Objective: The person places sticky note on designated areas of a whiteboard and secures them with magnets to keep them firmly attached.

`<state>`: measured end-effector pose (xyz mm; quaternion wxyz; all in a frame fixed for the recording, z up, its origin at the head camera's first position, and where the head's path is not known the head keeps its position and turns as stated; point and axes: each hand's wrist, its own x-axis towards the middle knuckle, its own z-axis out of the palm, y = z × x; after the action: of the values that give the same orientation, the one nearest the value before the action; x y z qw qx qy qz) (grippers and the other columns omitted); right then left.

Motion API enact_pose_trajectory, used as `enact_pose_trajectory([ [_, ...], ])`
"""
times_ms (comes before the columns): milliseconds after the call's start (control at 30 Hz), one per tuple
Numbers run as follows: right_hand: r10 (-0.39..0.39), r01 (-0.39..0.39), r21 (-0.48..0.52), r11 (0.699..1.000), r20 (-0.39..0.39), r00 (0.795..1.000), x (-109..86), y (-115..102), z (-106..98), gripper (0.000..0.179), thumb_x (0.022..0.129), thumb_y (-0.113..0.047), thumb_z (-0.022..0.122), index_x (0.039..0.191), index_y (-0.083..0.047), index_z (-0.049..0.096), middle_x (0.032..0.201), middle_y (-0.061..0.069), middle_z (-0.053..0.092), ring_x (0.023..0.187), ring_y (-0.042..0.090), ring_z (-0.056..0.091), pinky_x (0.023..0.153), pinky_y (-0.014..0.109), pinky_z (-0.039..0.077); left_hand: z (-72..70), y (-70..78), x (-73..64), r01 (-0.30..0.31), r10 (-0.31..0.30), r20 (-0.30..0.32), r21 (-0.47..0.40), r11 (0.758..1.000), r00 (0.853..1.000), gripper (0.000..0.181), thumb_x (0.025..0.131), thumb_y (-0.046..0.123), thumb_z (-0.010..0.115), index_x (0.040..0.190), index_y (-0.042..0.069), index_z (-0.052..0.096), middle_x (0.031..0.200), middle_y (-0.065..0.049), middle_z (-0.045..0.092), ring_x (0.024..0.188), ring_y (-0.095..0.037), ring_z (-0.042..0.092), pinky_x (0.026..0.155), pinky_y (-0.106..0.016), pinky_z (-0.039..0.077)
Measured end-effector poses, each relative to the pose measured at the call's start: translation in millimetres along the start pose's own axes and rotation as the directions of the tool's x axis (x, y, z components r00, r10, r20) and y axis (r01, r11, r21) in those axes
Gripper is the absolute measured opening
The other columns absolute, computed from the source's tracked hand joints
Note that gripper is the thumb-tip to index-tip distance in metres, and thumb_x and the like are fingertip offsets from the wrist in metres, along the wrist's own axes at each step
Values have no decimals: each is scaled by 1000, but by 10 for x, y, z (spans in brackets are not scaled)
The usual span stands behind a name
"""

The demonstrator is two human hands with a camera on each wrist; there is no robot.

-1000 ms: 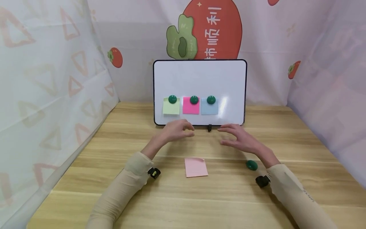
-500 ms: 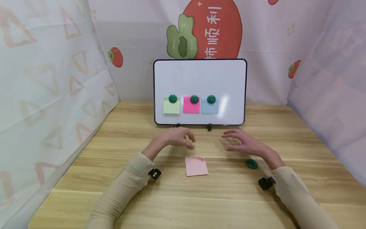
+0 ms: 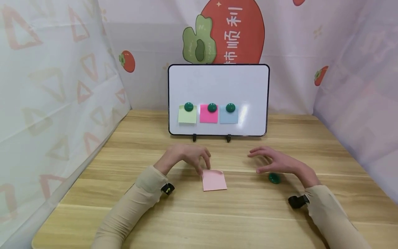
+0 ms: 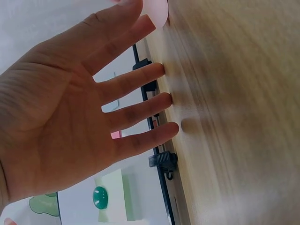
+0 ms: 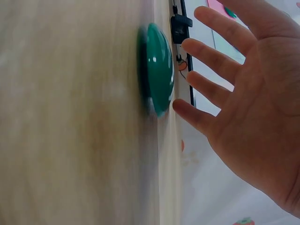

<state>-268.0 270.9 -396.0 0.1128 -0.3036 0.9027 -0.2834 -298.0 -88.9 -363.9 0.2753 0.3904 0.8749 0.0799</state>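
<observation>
A pale pink sticky note (image 3: 214, 180) with a curled top edge lies on the wooden table. My left hand (image 3: 190, 155) reaches down to its upper left corner, thumb and index finger at the paper's edge; whether they touch it is hard to tell. In the left wrist view the other fingers of my left hand (image 4: 75, 103) are spread and fairly straight. A green round magnet (image 3: 274, 178) lies on the table at the right. Just above and behind it hovers my right hand (image 3: 278, 162), holding nothing, its fingers apart in the right wrist view.
At the back stands a whiteboard (image 3: 217, 83) on small black feet (image 3: 228, 138). Green magnets hold a light green note (image 3: 187, 117), a hot pink note (image 3: 208, 117) and a light blue note (image 3: 228, 117) on it. Printed cloth (image 3: 149, 38) encloses the table's sides and back.
My left hand has come down and toward me from near the whiteboard to the pale pink note. My right hand has moved back and right, toward the loose green magnet.
</observation>
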Motion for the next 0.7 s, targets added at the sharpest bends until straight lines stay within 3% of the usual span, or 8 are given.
enact_pose_trajectory([
  [200,-1,1,18,1000,7,1000,-139,95,-21,55,86,-35,76,136,-18,60,150,11,43,140,41,34,107,71,28,38,58,71,55,-55,-18,11,998,998,19,83,29,81,101,27,78,150,-4,46,139,-25,43,115,-43,35],
  [400,6,-7,50,999,26,1000,-233,198,-65,48,87,-31,77,132,-20,63,151,13,43,141,44,31,106,74,25,63,72,103,62,-60,-59,35,997,996,10,81,25,83,88,28,77,139,-1,52,128,-20,49,108,-40,42],
  [567,18,-21,88,996,35,999,-327,276,-83,43,84,-31,79,125,-23,67,150,14,45,142,47,29,107,75,22,101,49,118,56,-49,-86,84,995,995,13,80,22,84,77,27,72,125,2,55,111,-15,51,97,-33,45],
  [700,27,-31,98,995,34,999,-435,321,-86,46,81,-31,81,124,-23,68,151,16,43,143,48,25,107,75,19,114,78,137,60,-51,-101,92,994,994,16,81,23,83,73,27,70,121,3,54,108,-14,49,94,-32,44],
])
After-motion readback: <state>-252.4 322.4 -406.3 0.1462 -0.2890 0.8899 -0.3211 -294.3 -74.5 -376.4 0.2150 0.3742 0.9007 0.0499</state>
